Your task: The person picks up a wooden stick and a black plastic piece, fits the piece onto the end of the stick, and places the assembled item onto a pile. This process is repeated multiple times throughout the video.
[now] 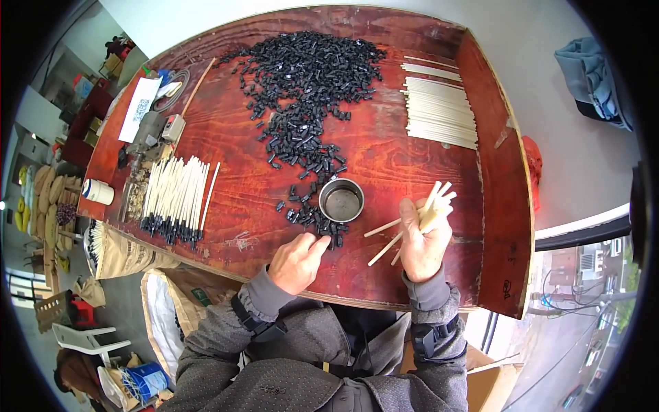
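My right hand [423,250] is closed around a small bundle of pale wooden sticks [433,214] at the right front of the table. Several of their ends poke out above the fist, and a few stick out toward the lower left. Near the front edge, my left hand [298,264] has its fingers curled together, the fingertips against small black plastic pieces [333,238]; whether one is pinched between them is hidden. Just beyond, between both hands, stands a round metal cup [342,200]. Its inside shows a grey bottom.
A large heap of black pieces [309,69] spreads from the back toward the cup. Bare sticks [439,112] lie stacked at the right, beside the raised table wall [495,178]. At the left lie black-tipped sticks [177,196], a small machine [147,130] and a white spool [98,191].
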The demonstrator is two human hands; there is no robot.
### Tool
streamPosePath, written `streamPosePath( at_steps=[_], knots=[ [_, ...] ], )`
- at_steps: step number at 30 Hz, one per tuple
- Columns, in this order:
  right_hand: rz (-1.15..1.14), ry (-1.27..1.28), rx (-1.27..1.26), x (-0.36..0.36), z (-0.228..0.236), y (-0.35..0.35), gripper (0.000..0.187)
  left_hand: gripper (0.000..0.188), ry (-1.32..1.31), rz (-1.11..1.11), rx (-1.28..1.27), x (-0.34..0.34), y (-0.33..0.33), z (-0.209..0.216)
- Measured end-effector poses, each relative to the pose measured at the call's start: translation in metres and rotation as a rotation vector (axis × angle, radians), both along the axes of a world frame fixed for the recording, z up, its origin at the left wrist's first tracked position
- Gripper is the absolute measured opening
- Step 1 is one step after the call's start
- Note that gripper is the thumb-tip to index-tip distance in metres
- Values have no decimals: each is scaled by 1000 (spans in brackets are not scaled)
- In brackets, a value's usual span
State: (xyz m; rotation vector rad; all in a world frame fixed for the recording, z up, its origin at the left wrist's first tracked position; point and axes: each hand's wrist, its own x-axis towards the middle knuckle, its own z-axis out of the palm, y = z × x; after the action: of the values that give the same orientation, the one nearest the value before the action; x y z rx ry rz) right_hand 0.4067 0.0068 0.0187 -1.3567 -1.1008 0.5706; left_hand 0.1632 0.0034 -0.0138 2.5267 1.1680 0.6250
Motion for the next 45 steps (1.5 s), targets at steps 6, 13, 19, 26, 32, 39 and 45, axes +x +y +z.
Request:
streamPosePath(
  at_steps=[6,13,19,26,32,39,45],
  knots=[
    [-43,183,132,-13,21,4,11,26,-12,-55,2,-16,6,-4],
    [-40,-430,215,-49,21,41,17,23,-94,-36,-53,-31,8,-4],
    [-64,-508,-19,-63,6,46,17,19,-466,99,-92,-54,12,-22],
    [-77,-181,177,-59,21,35,18,9,-1073,210,-901,-58,12,-9],
    [72,464,27,-77,45,6,23,8,-1588,50,-1228,-38,5,-5],
    [60,467,-8,-85,41,-13,23,7,-1684,-10,-1285,-26,-13,0],
    [66,458,58,-83,44,-27,22,7,-1719,-55,-1292,-23,-29,3]
  ],
)
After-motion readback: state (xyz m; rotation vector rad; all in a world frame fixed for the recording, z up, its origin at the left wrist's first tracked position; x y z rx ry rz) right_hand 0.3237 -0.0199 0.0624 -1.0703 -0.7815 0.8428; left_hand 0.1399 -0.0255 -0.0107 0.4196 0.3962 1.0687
